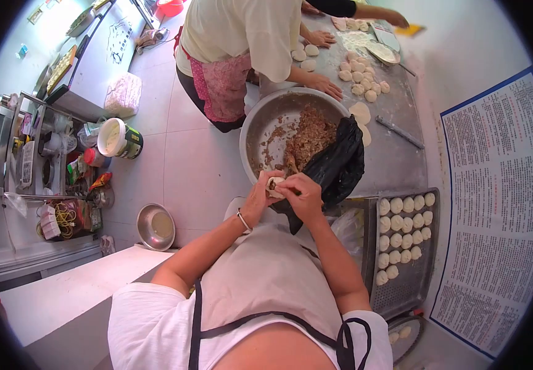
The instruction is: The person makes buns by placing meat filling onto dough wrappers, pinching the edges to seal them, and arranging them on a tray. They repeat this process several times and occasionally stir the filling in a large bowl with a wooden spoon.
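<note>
Head view: the left hand (259, 198) cups the dough bun (274, 185) at the near rim of the filling bowl (260, 132), grip clamped around it. The right hand (304, 196) pinches its top. Small, even pinches with the filling kept off the edge should seal it best.

Dough (274, 185) is pale, filling (309, 139) brown, bowl (266, 117) silver; the bag (337, 163) at its four o'clock is black, the apron (223, 86) patterned pink.
</note>
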A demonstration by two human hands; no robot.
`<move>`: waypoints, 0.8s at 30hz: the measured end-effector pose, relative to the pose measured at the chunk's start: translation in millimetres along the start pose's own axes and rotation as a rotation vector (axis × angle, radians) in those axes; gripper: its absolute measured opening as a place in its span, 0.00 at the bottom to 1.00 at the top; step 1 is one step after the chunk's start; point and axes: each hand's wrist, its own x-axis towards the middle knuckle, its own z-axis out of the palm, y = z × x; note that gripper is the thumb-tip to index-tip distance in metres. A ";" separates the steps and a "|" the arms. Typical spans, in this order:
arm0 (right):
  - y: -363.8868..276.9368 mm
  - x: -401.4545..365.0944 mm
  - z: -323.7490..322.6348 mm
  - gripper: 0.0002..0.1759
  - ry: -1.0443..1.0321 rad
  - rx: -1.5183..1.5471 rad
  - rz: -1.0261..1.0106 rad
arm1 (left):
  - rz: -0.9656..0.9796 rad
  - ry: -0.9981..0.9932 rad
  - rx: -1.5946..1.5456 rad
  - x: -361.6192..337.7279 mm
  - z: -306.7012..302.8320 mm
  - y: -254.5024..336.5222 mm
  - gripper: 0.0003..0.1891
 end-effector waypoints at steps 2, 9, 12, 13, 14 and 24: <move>-2.4 2.9 -3.5 0.13 -0.039 -0.167 -0.221 | -0.041 -0.036 0.023 1.2 -2.9 3.7 0.36; 7.1 5.0 -9.8 0.09 -0.077 0.336 0.424 | -0.028 -0.030 0.267 7.7 -7.3 24.6 0.36; 9.2 -4.6 8.6 0.10 0.155 0.809 0.763 | 0.098 0.052 -0.042 9.5 3.4 6.3 0.34; 11.3 -7.9 16.7 0.10 0.198 0.884 0.791 | 0.189 0.081 -0.159 11.3 6.9 -1.1 0.33; 13.6 -10.2 21.0 0.10 0.241 0.960 0.820 | 0.178 0.083 -0.131 12.3 4.7 -5.3 0.33; -2.8 1.3 7.1 0.05 0.129 0.378 0.296 | 0.289 0.154 0.074 0.7 24.1 25.3 0.31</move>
